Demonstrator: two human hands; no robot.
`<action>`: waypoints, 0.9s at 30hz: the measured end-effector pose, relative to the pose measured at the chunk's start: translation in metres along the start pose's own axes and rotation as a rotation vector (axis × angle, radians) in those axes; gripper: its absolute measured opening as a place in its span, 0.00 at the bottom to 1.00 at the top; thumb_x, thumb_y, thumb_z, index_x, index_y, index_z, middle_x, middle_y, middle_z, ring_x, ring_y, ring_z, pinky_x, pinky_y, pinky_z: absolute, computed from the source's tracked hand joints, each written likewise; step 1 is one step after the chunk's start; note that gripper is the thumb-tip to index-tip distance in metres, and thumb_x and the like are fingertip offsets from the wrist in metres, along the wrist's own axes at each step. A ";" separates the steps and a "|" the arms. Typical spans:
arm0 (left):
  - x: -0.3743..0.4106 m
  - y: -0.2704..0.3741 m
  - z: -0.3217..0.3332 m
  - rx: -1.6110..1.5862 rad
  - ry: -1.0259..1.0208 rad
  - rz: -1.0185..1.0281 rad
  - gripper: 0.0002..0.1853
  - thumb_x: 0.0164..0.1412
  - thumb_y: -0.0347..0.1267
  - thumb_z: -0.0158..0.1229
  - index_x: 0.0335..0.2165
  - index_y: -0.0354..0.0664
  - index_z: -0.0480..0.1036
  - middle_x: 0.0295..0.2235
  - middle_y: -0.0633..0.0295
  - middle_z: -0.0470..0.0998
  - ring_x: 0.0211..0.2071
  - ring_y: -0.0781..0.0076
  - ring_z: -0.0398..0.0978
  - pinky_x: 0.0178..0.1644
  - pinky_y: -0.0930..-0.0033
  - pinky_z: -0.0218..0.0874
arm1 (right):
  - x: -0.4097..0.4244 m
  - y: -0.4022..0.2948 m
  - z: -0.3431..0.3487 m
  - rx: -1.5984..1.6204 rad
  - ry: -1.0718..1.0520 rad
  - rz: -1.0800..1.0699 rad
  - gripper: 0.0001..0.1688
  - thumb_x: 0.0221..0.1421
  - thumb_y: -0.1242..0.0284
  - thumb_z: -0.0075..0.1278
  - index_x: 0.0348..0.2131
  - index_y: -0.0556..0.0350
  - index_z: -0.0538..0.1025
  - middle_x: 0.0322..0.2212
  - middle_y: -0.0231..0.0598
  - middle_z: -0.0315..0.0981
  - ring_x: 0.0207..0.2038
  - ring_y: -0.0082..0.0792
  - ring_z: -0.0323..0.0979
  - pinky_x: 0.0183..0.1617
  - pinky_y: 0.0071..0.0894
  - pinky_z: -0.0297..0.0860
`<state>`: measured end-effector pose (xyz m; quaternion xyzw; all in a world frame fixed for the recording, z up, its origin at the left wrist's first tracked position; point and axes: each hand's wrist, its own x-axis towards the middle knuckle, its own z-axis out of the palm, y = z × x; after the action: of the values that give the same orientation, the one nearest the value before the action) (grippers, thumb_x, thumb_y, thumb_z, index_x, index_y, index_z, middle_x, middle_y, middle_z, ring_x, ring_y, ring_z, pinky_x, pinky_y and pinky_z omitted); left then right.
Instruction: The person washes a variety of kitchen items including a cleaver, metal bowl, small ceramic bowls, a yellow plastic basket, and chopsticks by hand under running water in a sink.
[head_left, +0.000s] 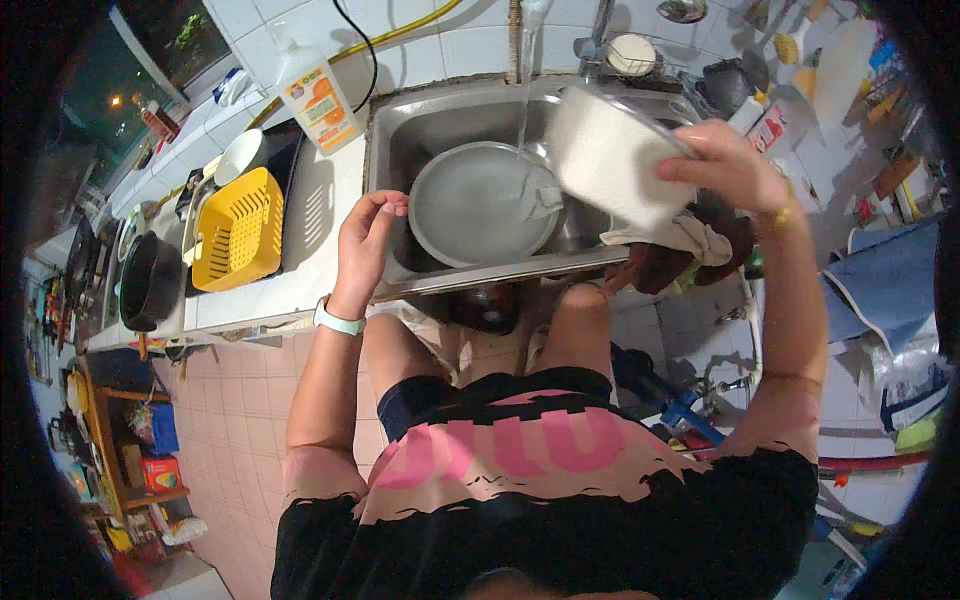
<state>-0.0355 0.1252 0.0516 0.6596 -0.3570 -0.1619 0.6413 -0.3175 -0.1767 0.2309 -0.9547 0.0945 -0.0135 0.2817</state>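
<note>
My right hand (724, 166) grips the upper edge of a pale, textured container (616, 161) with a grey rim. It is tilted over the right side of the sink and slightly blurred. In the stainless steel sink (390, 161) rests a round metal basin (469, 195) filled with cloudy water. A stream of water (525, 90) falls from above into the basin. My left hand (369, 244) is at the sink's left edge, its fingers curled inward and the fingertips close to the basin's rim. Whether they touch or pinch the rim cannot be told.
Left of the sink stand a plastic bottle (319, 101) with an orange label, a yellow slotted basket (238, 231) and a black pot (151, 281). Cloths (679, 240) hang over the sink's front right corner. A wire holder with a white round item (630, 55) sits behind.
</note>
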 end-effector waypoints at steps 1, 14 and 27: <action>0.002 0.000 0.001 -0.010 -0.001 -0.023 0.11 0.66 0.31 0.48 0.42 0.38 0.72 0.39 0.64 0.77 0.41 0.80 0.71 0.48 0.75 0.60 | 0.011 0.000 0.010 0.041 -0.029 -0.052 0.18 0.57 0.63 0.54 0.28 0.63 0.76 0.18 0.26 0.67 0.23 0.16 0.59 0.27 0.27 0.60; 0.019 -0.013 -0.005 0.073 0.036 -0.218 0.18 0.67 0.42 0.46 0.45 0.40 0.71 0.43 0.64 0.76 0.45 0.75 0.71 0.49 0.71 0.59 | 0.185 0.071 0.209 0.684 -0.141 -0.018 0.26 0.54 0.53 0.55 0.32 0.62 0.78 0.26 0.36 0.77 0.29 0.27 0.70 0.36 0.31 0.66; 0.060 -0.071 0.067 0.919 -0.268 0.084 0.30 0.58 0.47 0.52 0.50 0.34 0.70 0.54 0.33 0.63 0.54 0.41 0.65 0.59 0.56 0.55 | 0.212 0.069 0.253 -0.136 -0.171 -0.182 0.18 0.48 0.59 0.54 0.30 0.55 0.80 0.28 0.53 0.76 0.34 0.53 0.74 0.42 0.46 0.69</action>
<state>-0.0199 0.0301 -0.0105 0.8330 -0.4975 -0.0447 0.2379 -0.1009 -0.1382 -0.0253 -0.9740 -0.0159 0.0487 0.2208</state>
